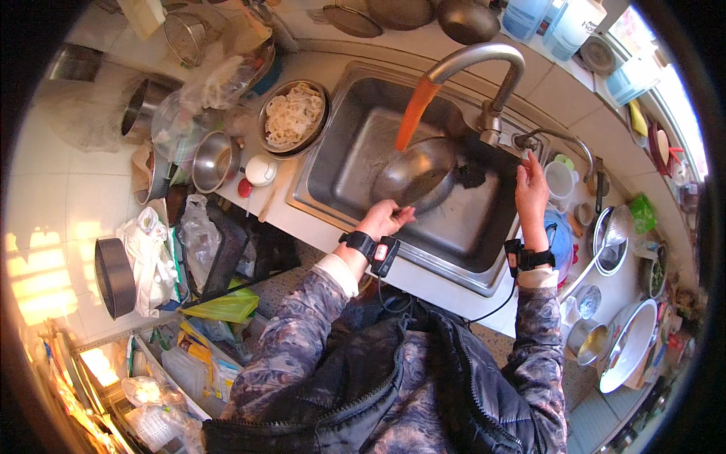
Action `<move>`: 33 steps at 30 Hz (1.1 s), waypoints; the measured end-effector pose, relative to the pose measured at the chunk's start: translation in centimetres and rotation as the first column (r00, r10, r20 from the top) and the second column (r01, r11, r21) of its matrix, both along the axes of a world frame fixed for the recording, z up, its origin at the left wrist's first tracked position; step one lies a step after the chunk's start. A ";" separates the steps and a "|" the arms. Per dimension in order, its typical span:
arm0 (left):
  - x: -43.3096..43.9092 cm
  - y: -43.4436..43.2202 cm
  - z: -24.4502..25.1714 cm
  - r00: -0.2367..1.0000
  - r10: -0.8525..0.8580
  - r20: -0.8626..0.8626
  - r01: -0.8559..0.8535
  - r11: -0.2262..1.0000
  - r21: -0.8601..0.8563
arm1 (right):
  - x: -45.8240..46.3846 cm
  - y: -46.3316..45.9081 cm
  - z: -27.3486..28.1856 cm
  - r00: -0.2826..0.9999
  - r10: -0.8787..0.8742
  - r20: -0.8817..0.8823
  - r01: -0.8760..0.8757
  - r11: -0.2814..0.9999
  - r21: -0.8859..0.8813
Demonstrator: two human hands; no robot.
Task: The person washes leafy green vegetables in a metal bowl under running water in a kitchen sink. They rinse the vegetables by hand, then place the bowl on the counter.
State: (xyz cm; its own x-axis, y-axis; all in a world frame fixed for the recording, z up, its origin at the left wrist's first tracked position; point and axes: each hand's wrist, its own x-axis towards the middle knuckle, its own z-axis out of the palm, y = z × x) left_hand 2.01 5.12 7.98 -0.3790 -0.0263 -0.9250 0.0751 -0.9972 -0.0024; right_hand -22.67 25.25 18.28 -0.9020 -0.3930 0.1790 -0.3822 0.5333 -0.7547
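My left hand (390, 219) is at the near rim of a steel bowl (417, 170), its fingers curled at the edge. The bowl sits tilted inside the stainless steel sink (363, 127). My right hand (532, 187) is raised over the sink's right edge, fingers extended toward the base of a small curved tap (524, 139); whether they touch it is unclear. An arched metal faucet (482, 54) with an orange sleeve (417, 113) on its spout points down above the bowl. Dark scraps (471, 176) lie in the sink to the bowl's right.
Left of the sink stand a bowl of sliced lotus root (294, 115), a white round container (261, 170), a wooden stick (278, 190) and another steel bowl (215, 162). At right are a blue-lidded container (557, 241), a skimmer (615, 227) and a large white basin (629, 346).
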 end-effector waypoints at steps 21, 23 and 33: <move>3.3 -1.7 -5.4 0.364 -0.267 0.892 0.678 -0.581 -0.450 | -5.8 -5.2 -0.4 0.944 -0.002 0.329 0.127 0.925 -0.359; 3.0 -1.5 -2.8 0.350 -0.267 0.898 0.663 -0.606 -0.438 | -5.1 -4.5 -0.9 0.972 0.014 0.236 0.069 0.939 -0.338; 2.0 0.4 7.1 0.830 -0.545 0.115 0.462 0.557 -0.690 | 10.5 4.1 -2.7 0.754 0.465 0.464 -0.630 0.711 0.311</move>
State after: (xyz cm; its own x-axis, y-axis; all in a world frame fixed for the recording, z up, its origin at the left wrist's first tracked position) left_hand 3.99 5.52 15.06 -0.6156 -0.3872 -0.6864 -0.3988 -0.5982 0.6951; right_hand -12.15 29.37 15.56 -0.4656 -0.7933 -0.3922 -0.4847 0.5994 -0.6371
